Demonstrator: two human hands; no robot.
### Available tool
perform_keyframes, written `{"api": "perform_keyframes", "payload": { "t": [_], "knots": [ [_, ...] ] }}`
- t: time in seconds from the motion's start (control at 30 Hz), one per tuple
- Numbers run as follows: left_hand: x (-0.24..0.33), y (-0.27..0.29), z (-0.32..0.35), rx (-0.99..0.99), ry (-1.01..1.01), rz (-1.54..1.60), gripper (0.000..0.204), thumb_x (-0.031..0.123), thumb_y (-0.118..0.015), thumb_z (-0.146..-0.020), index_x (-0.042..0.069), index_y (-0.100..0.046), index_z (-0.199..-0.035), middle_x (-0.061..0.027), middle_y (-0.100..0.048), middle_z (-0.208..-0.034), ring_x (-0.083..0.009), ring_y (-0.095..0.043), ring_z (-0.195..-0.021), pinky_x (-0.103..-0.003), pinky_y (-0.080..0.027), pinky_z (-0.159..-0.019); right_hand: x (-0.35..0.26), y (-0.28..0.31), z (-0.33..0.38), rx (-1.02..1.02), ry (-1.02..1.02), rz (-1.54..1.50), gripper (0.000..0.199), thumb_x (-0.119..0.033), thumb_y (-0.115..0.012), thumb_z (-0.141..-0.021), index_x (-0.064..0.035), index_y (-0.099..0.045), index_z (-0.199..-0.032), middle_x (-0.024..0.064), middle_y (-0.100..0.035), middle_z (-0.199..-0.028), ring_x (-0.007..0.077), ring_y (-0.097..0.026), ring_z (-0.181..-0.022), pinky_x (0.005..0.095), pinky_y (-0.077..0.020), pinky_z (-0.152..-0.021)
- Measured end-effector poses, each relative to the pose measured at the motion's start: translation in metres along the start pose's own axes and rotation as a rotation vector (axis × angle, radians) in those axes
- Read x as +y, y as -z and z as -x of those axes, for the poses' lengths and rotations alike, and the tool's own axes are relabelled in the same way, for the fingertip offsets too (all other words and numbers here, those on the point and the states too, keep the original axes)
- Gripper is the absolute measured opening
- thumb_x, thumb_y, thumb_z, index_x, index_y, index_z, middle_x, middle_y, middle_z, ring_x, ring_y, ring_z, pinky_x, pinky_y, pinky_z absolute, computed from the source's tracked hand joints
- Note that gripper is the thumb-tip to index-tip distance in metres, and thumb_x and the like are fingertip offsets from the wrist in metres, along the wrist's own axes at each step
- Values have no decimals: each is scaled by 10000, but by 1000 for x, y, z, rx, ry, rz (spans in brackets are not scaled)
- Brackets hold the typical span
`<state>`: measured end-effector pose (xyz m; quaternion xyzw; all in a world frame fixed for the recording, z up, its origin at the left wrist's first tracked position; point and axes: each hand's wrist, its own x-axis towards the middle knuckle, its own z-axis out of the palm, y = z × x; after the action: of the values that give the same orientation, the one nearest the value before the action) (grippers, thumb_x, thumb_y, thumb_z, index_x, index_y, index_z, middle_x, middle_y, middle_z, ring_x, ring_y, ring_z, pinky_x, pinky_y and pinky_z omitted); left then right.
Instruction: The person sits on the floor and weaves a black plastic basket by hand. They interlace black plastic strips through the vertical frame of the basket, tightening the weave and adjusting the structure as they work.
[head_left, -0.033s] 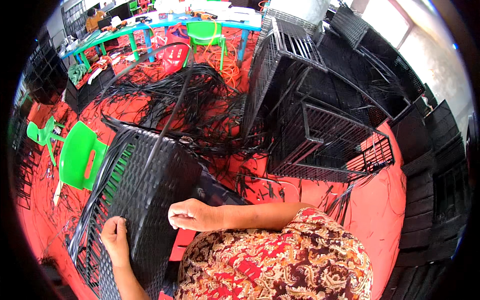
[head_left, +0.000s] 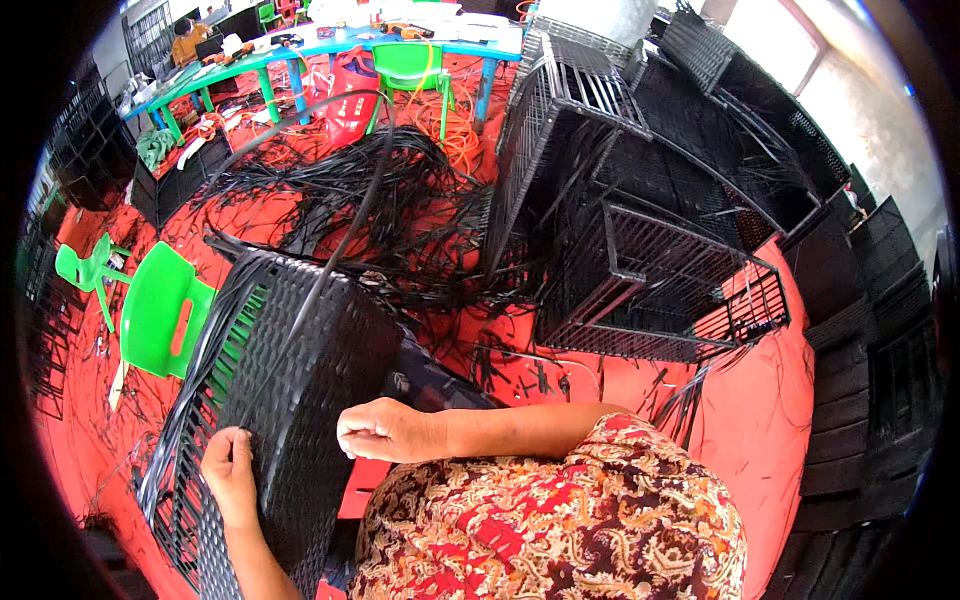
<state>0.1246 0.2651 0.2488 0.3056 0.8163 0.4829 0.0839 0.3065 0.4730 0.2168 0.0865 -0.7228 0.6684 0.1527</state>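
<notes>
In front of me a black woven box-shaped piece (head_left: 330, 370) stands tilted, its side partly bare frame bars and partly woven. My left hand (head_left: 231, 478) is closed in a pinch at the woven face, where a long black strip (head_left: 352, 235) runs down to its fingertips. That strip loops high over the piece and bends back to the left. My right hand (head_left: 390, 432) is curled closed beside the near edge of the weave; what its fingers hold, if anything, is hidden. A bundle of loose black strands (head_left: 205, 345) hangs along the piece's left side.
Green chairs (head_left: 160, 310) stand at the left. A heap of black strips (head_left: 390, 180) covers the red floor beyond. Black frames (head_left: 660, 280) crowd the right, with stacked dark panels (head_left: 865, 400) farther over. Tables (head_left: 460, 47) with tools and a person (head_left: 186, 42) are at the back.
The looped strip has swung very slightly to the right. Both my hands stay in the same place and closed.
</notes>
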Motion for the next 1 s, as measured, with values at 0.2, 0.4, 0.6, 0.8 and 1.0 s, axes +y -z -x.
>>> {"api": "perform_keyframes", "payload": {
  "t": [0.2, 0.4, 0.6, 0.8, 1.0],
  "knots": [
    [-6, 5, -6, 13, -83, -25, 154, 110, -559, -905, 17, -593, -786, 49, -490, -662, -45, -420, -589, -207, -338, -535, -22, -13, 24, 8, 140, 128, 146, -93, -570, -850, -26, -509, -735, 86, -526, -636, 181, -518, -548, 321, -416, -520],
    [-16, 25, -7, 36, 60, 212, 207, 220, -548, -941, 69, -599, -810, 85, -429, -589, 2, -318, -461, -172, -219, -420, -22, -9, 46, -75, 24, 58, 145, -117, -562, -875, -18, -533, -773, 68, -588, -684, 128, -558, -613, 296, -443, -557],
    [-5, 18, -9, 25, 66, 140, 195, 212, -542, -943, 69, -602, -824, 78, -441, -590, 4, -316, -449, -170, -223, -400, 11, -19, 42, -146, -108, -112, 130, -104, -515, -922, -8, -543, -839, 43, -589, -745, 87, -540, -671, 265, -437, -584],
    [-6, 19, -6, 58, 77, 147, 183, 200, -543, -941, 78, -596, -816, 72, -446, -590, 0, -322, -452, -168, -227, -408, 31, -12, 31, -199, -160, -60, 167, -135, -520, -899, 1, -572, -817, 76, -629, -712, 133, -587, -626, 298, -480, -584],
    [-1, 16, -6, 60, 107, 112, 181, 210, -544, -941, 89, -589, -814, 80, -427, -584, 5, -315, -460, -169, -222, -413, -58, 14, 6, -422, -267, -796, 165, -162, -552, -900, -27, -645, -877, 15, -634, -815, 58, -546, -692, 199, -448, -640]
  ]
}}
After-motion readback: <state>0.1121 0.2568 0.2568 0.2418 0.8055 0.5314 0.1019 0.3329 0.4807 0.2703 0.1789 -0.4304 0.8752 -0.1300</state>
